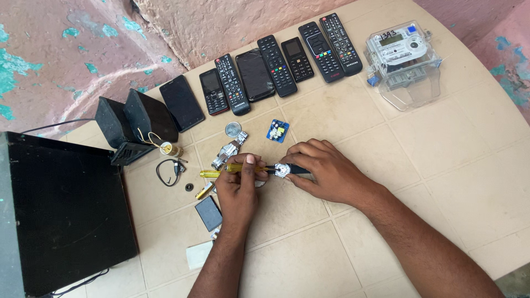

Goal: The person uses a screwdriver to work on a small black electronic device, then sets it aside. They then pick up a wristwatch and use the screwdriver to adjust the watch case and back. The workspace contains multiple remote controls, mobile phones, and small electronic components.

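**Tech:** Two hands are on the job. My left hand [238, 186] is clenched round a screwdriver [234, 169] with a yellow handle, which lies roughly level and points right. My right hand [323, 168] pinches a watch [283, 170] by its black strap; the round metal case faces up, just left of my fingers.

**Checker:** Where does the tip sit?

**Tech:** At the case. Whether it touches, I cannot tell; my thumb hides part of the shaft.

**Checker:** Position of the watch relative to the table?

**Tech:** Near the middle of the beige tiled table [441, 165], held between both hands. Whether it rests on the surface, I cannot tell.

**Checker:** Parts close by?

**Tech:** A metal watch band [227, 153] lies just above my left hand. Beyond it sit a round disc [233, 129] and a small blue circuit board [277, 131]. Left of my left hand: a black cable loop [164, 172], a small ring [189, 187] and a second yellow tool [204, 191]. A dark flat block [208, 213] lies beside my left wrist.

**Checker:** Far edge?

**Tech:** A row of remotes and phones [259, 72] runs along it. A clear-cased meter [402, 58] stands at the right end of the row. Two black speakers [135, 124] sit at the left, with a large black box [63, 212] nearer me.
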